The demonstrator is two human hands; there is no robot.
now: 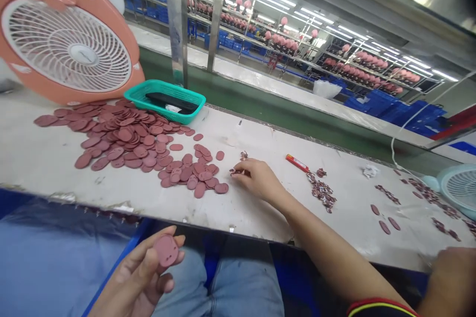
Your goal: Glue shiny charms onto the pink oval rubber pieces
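My left hand [143,270] is raised in front of the table edge, closed on a flat oval pinkish-brown disc [167,250]. A few tiny holes show in the disc's face. Over the table, my right hand [258,177] pinches a small dark red and whitish piece [235,172] between thumb and fingers; its exact kind is too small to tell. A similar small clump [244,155] lies just behind that hand. Left of it spreads a loose group of oval discs [193,173], joined to a larger heap [130,133].
An orange fan [74,54] stands behind the heap, beside a green basket [165,101] with a black item inside. Rightward lie a red-and-yellow stick-like tool [296,163], small dark pieces [323,192], crumpled white paper [370,171] and a pale blue fan [459,188]. Another person's blurred hand [451,280] is at right.
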